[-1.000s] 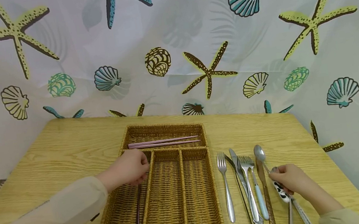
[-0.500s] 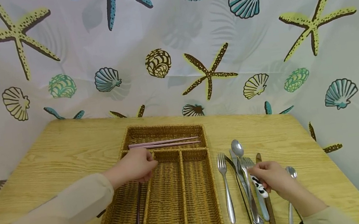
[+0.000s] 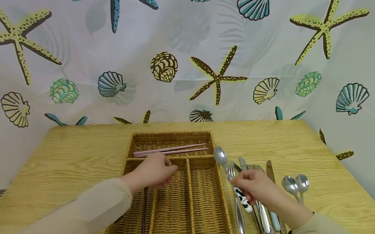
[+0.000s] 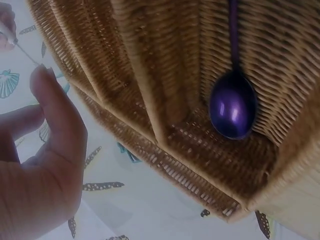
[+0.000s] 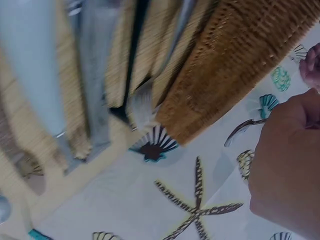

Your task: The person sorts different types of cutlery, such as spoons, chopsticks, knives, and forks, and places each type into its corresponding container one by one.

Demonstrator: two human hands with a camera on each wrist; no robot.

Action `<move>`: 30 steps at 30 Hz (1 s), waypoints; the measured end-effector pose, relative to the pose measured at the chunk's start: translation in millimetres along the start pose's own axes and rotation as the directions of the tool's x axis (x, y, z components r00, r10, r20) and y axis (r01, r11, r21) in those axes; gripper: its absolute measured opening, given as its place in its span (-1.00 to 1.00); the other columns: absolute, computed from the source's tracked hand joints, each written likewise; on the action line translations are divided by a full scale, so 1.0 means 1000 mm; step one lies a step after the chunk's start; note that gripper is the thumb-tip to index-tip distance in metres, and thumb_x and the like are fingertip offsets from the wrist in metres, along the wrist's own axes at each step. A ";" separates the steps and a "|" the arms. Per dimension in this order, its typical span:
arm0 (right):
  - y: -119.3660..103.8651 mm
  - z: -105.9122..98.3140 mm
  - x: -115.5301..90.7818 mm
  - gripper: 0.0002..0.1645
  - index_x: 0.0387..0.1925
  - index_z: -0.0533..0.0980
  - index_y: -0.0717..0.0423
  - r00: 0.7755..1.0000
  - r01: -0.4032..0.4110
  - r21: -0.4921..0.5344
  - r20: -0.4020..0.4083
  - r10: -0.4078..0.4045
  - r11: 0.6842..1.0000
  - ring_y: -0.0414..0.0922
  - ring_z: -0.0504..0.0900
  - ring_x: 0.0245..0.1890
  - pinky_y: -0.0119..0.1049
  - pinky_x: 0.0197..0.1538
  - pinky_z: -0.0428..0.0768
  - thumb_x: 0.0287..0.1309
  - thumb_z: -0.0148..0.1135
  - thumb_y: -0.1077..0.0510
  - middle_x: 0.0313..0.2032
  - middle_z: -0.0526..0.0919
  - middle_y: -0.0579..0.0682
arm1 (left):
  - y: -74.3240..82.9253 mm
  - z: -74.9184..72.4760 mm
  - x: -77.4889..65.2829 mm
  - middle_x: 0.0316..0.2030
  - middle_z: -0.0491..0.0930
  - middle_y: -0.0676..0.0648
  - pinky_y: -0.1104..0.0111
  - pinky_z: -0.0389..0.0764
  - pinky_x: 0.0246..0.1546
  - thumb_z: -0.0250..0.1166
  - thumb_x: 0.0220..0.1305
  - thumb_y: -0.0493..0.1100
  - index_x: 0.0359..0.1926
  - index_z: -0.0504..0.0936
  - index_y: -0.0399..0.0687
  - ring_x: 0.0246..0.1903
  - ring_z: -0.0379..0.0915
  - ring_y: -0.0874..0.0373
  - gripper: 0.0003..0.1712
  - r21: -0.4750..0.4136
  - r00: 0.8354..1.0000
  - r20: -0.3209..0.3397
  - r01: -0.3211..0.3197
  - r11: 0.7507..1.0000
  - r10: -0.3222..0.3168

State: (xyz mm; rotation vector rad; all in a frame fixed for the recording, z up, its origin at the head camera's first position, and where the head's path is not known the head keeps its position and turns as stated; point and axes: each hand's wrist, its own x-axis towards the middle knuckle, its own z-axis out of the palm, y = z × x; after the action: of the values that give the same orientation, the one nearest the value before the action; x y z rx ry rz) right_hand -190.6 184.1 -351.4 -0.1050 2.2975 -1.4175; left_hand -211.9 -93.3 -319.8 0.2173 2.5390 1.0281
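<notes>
Okay, right hand [image 3: 256,187] pinches a silver spoon with a black-and-white patterned handle [image 3: 241,196] about where handle meets neck; grip probably sits there because it leaves the bowl free. Bowl points to eleven o'clock, at the right rim of a brown woven wicker tray [image 3: 227,211]; touching or not, can't tell from where I stand. Handle angles to five o'clock, over a plain silver fork [image 3: 240,219].

Left hand [image 3: 157,170] hangs over the tray's eleven o'clock, fingers loosely bent, seemingly gripping nothing; likely just parked. Below it, a shiny purple metal spoon [image 4: 233,106] lies lengthwise in the nine o'clock slot, long enough to suit it. Pale pink chopsticks [image 3: 163,150] lie crosswise in the twelve o'clock compartment, presumably since it runs that way.

Off the tray's three-to-four o'clock: light-blue-handled fork [image 3: 275,220], coppery brown knife [image 3: 270,173], near-parallel, maybe for easy pickup; two round-bowled silver spoons [image 3: 290,185] farther out.

Surface: yellowish wood-grain table [image 3: 80,148]. Room: white starfish-and-shell-print fabric [image 3: 85,55], nine through twelve to three o'clock.
</notes>
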 end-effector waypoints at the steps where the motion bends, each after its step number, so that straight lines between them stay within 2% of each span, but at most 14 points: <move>1: -0.003 0.004 0.000 -0.74 -0.51 0.40 0.11 1.000 0.007 0.001 0.003 -0.007 1.000 -0.28 0.26 -0.78 -0.45 -0.65 0.36 0.24 0.10 0.06 -0.81 0.26 -0.18 | 0.001 0.002 0.002 -0.75 0.51 -0.03 0.41 0.49 -0.67 0.06 0.35 -0.13 -0.72 0.51 -0.11 -0.78 0.36 0.23 -0.53 -0.011 1.000 0.003 0.001 1.000 -0.001; 7: -0.019 0.032 0.004 -0.75 -0.47 0.42 0.17 0.998 0.046 0.026 0.035 -0.047 0.999 -0.27 0.27 -0.79 -0.41 -0.65 0.37 0.21 0.13 0.07 -0.82 0.27 -0.16 | 0.011 0.015 0.007 -0.69 0.57 -0.05 0.37 0.61 -0.55 0.09 0.35 -0.04 -0.68 0.57 -0.13 -0.72 0.46 0.26 -0.53 -0.058 1.000 0.023 0.003 0.998 -0.002; 12: -0.030 0.053 0.007 -0.76 -0.47 0.44 0.19 0.997 0.056 0.056 0.050 -0.059 0.997 -0.28 0.27 -0.83 -0.43 -0.68 0.35 0.19 0.15 0.10 -0.85 0.30 -0.17 | 0.015 0.021 0.008 -0.64 0.61 -0.05 0.39 0.61 -0.54 0.11 0.33 -0.02 -0.50 0.67 -0.23 -0.70 0.47 0.28 -0.57 -0.135 1.000 0.029 0.016 0.991 -0.013; 16: -0.036 0.067 0.009 -0.76 -0.48 0.44 0.20 0.996 0.080 0.057 0.040 -0.082 0.995 -0.30 0.27 -0.88 -0.42 -0.70 0.34 0.17 0.17 0.10 -0.87 0.34 -0.17 | 0.013 0.023 0.010 -0.53 0.66 -0.12 0.40 0.62 -0.49 0.12 0.33 -0.11 -0.43 0.68 -0.27 -0.66 0.48 0.30 -0.65 -0.252 0.999 0.033 0.040 0.967 -0.032; 19: -0.039 0.075 0.011 -0.74 -0.50 0.46 0.22 0.993 0.114 0.041 0.023 -0.115 0.993 -0.31 0.29 -0.90 -0.40 -0.71 0.36 0.15 0.20 0.10 -0.88 0.36 -0.17 | 0.008 0.023 0.011 -0.54 0.64 -0.10 0.42 0.60 -0.49 0.11 0.33 -0.19 -0.37 0.67 -0.34 -0.63 0.48 0.31 -0.69 -0.345 0.998 0.038 0.059 0.937 -0.049; 21: -0.040 0.078 0.013 -0.72 -0.50 0.47 0.23 0.992 0.125 0.040 0.026 -0.126 0.991 -0.31 0.30 -0.90 -0.39 -0.71 0.38 0.16 0.20 0.09 -0.87 0.38 -0.17 | 0.004 0.021 0.011 -0.58 0.61 -0.04 0.47 0.55 -0.51 0.09 0.34 -0.20 -0.35 0.66 -0.35 -0.62 0.48 0.33 -0.69 -0.370 0.997 0.040 0.072 0.926 -0.062; 24: -0.041 0.079 0.014 -0.65 -0.44 0.48 0.28 0.992 0.123 0.052 0.032 -0.125 0.991 -0.29 0.35 -0.86 -0.40 -0.72 0.40 0.19 0.18 0.02 -0.80 0.45 -0.14 | -0.001 0.014 0.011 -0.59 0.58 0.02 0.50 0.51 -0.53 0.09 0.34 -0.19 -0.32 0.65 -0.34 -0.59 0.50 0.33 -0.70 -0.369 0.996 0.046 0.089 0.925 -0.077; 30: -0.040 0.066 0.011 -0.58 -0.34 0.50 0.26 0.995 0.095 0.072 0.006 -0.096 0.993 -0.28 0.40 -0.80 -0.42 -0.69 0.41 0.23 0.11 -0.08 -0.68 0.50 -0.09 | -0.021 -0.004 0.006 -0.57 0.57 0.04 0.52 0.38 -0.58 0.08 0.34 -0.19 -0.30 0.63 -0.29 -0.61 0.47 0.36 -0.73 -0.310 0.993 0.060 0.114 0.944 -0.100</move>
State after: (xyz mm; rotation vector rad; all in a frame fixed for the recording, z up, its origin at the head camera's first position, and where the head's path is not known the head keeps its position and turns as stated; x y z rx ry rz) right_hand -180.4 107.6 -345.4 -0.2021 2.2579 -1.5422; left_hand -218.8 -109.4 -333.5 0.0115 2.2798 1.3461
